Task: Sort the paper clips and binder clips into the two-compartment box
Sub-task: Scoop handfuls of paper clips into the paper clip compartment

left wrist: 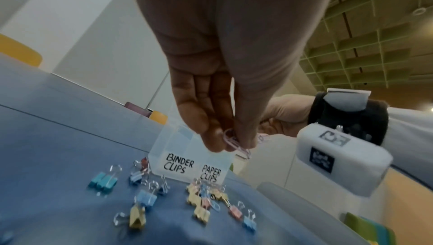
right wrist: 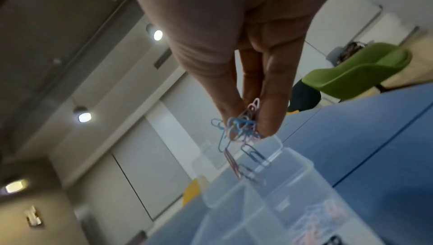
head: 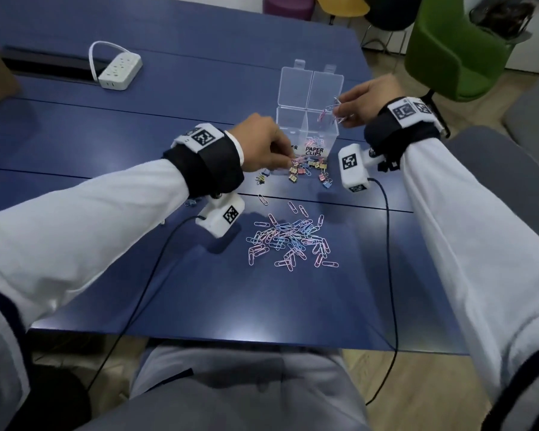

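Clear plastic two-compartment box [head: 305, 126] stands lid-open on the blue table [head: 199, 293], your right hand [head: 360, 102] pinching a bunch of paper clips [right wrist: 241, 126] above its PAPER CLIPS side, your left hand [head: 263, 144] pinching pink clips [left wrist: 234, 142] over the scattered binder clips [left wrist: 199, 204].

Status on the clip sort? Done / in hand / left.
Done: some paper clips lie in the box's PAPER CLIPS side.
In hand: right hand holds a bunch of clips over that side; left hand pinches a pink clip.
Left: the loose paper clip pile and binder clips on the table.
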`<state>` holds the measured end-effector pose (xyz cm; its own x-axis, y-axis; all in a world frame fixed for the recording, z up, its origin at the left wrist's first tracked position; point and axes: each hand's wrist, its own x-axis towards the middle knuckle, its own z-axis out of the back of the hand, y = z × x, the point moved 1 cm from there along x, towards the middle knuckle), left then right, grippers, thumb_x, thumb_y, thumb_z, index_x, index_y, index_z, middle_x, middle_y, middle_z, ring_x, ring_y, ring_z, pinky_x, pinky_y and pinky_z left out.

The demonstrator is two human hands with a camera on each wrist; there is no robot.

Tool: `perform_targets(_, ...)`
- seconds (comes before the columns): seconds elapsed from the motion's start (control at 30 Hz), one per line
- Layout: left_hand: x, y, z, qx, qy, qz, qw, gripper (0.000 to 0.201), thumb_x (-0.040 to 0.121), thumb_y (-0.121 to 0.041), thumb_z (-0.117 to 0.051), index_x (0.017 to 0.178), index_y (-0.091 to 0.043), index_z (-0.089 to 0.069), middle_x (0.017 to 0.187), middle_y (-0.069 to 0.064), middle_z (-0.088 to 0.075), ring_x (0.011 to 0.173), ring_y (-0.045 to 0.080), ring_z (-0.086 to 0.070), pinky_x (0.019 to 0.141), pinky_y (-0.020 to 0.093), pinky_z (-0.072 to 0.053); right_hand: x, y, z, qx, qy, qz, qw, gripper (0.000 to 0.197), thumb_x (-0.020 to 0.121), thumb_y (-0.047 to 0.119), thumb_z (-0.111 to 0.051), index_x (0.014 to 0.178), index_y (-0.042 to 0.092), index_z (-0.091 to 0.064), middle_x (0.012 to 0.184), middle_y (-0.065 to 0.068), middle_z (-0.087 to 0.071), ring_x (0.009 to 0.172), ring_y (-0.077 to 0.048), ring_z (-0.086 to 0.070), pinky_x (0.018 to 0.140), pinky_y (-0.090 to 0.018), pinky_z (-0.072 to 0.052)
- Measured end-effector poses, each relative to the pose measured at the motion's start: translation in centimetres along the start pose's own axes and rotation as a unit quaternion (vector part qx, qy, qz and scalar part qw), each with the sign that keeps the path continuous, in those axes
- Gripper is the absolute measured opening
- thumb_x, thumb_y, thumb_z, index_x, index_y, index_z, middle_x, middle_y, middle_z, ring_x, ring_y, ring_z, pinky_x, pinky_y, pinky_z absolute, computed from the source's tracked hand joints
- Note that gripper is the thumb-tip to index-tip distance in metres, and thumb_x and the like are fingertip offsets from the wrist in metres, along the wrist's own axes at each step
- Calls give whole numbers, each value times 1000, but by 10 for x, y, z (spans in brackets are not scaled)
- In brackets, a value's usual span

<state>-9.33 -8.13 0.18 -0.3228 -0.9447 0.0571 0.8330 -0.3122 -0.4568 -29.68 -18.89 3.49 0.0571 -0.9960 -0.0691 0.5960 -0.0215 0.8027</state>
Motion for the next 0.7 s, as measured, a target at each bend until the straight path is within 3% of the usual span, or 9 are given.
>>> perform_targets(0.1, 18, 6, 11, -18, -34, 18, 999, 19, 84, -30, -71, 97, -19, -76, 80, 1, -74, 70, 9, -68, 77, 17, -51, 32, -7, -8, -83, -11, -9, 996, 14, 62, 15, -87, 65, 16, -74, 76, -8, -75, 70, -23, -73, 74, -38, -61)
perform_targets(0.23, 44, 14, 18, -27, -60, 38, 997, 17, 83, -30, -71, 92, -18, -76, 76, 1, -74, 52, -9, -59, 67, 3, -46, 49, -17, -26, -114, -16, -12, 993, 19, 63, 16, -86, 79, 14, -77, 81, -8, -75, 74, -19, -72, 77, -35, -60)
perform_targets(0.37, 70, 14, 21, -25, -94, 65, 993, 18, 83, -30, -71, 94, -16, -76, 79, 4, -73, 58, 1, -62, 79, 18, -53, 50, -24, -35, -76, -30, -17, 997, 23, 64, 9, -85, 84, 13, -74, 80, -12, -74, 69, -23, -73, 73, -35, -61)
perform_targets(0.47, 92, 12, 19, -23, -117, 94, 988, 18, 82, -29, -70, 93, -17, -77, 78, 2, -73, 48, -7, -57, 74, 17, -52, 47, -26, -33, -50, -45, -7, 998, 29, 67, 11, -84, 94, 12, -75, 86, -7, -73, 71, -18, -72, 72, -29, -60)
perform_targets(0.6, 113, 1, 10, -11, -101, 117, 988, 17, 80, -27, -70, 91, -16, -77, 82, 2, -73, 80, 13, -70, 82, 24, -55, 51, -42, -31, -1, -46, 4, 999, 38, 57, 19, -81, 95, 16, -75, 86, 1, -75, 80, -14, -72, 84, -35, -59)
perform_targets(0.7, 124, -7, -3, -5, -61, 131, 989, 15, 73, -30, -72, 82, -19, -76, 72, -2, -71, 78, 16, -72, 83, 32, -58, 48, -57, -29, 39, -58, 9, 998, 46, 59, 11, -75, 105, 14, -73, 88, 3, -74, 88, -14, -71, 88, -36, -57)
